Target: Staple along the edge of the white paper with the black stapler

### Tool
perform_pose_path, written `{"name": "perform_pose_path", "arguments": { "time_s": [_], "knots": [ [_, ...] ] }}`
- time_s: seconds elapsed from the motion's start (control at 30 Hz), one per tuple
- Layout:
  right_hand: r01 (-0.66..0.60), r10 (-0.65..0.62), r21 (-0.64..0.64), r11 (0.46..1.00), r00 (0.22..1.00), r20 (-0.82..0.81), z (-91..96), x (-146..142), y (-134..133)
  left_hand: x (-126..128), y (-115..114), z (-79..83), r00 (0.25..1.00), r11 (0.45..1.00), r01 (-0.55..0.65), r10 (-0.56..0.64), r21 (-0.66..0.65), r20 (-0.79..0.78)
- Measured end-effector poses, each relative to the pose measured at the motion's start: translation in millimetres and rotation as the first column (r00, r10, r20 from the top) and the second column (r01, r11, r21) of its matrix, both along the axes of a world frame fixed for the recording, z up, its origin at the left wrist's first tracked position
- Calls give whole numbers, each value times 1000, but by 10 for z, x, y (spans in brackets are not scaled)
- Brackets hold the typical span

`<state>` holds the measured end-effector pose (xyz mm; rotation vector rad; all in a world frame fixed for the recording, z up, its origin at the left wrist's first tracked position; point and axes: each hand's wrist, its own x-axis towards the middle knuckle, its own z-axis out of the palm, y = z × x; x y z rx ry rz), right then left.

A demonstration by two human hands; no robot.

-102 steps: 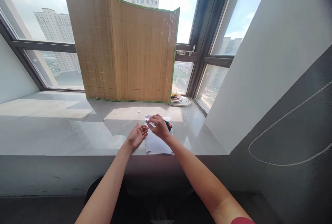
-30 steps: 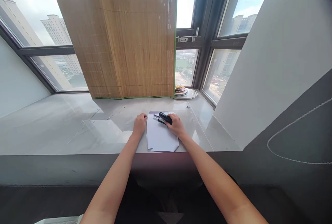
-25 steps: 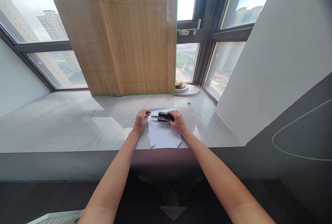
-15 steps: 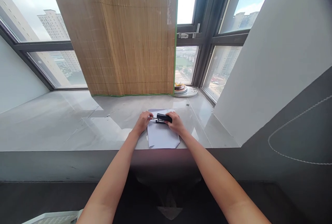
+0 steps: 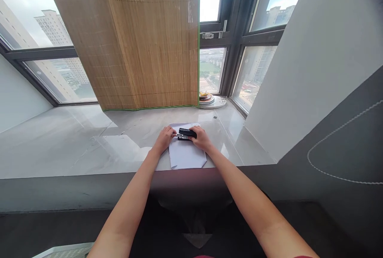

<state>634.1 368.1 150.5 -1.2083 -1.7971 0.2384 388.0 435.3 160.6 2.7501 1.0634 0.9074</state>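
Observation:
A black stapler (image 5: 187, 132) lies over a stack of white paper (image 5: 188, 156), its upper arm lifted apart from its base. My right hand (image 5: 201, 138) is closed around the stapler's right end. At the other end, the fingers of my left hand (image 5: 164, 138) are pinched together on a thin metal strip (image 5: 177, 134) that juts from the stapler. Those fingertips partly cover the strip. The left hand also sits over the paper's left edge.
The paper rests on a pale tiled window sill (image 5: 72, 146). Behind stands a bamboo mat (image 5: 152, 50) with green edging, leaning before the window. Stacked plates (image 5: 212, 101) stand in the right corner, and a small dark piece (image 5: 215, 117) lies nearby.
The view has tilted and shifted slightly. The stapler's metal strip shows a little less between my left fingers and the stapler body; both hands keep their hold.

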Motion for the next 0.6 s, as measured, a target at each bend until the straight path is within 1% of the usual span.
{"name": "perform_pose_path", "arguments": {
  "time_s": [0.1,0.2,0.27,0.33,0.43,0.5,0.6],
  "knots": [
    [-6,6,-4,1000,1000,-15,24,-4,-9,-24,-1,14,1000,1000,16,-16,-14,26],
    [10,-10,-10,1000,997,-78,57,22,-19,-60,-1,27,994,996,70,-65,-49,91],
    [44,-49,-32,999,982,-184,82,55,-30,-77,-2,33,985,992,110,-100,-66,138],
    [54,-72,-64,996,944,-322,112,89,-50,-85,-14,47,974,988,137,-121,-75,193],
    [-12,-31,-84,996,872,-489,170,119,-97,-79,-74,104,943,979,180,-145,-92,300],
    [-78,25,-71,994,830,-557,213,123,-135,-67,-137,164,905,966,233,-173,-112,387],
    [-190,116,-51,980,768,-630,270,115,-186,-44,-222,250,840,930,341,-235,-139,488]
  ]
}}
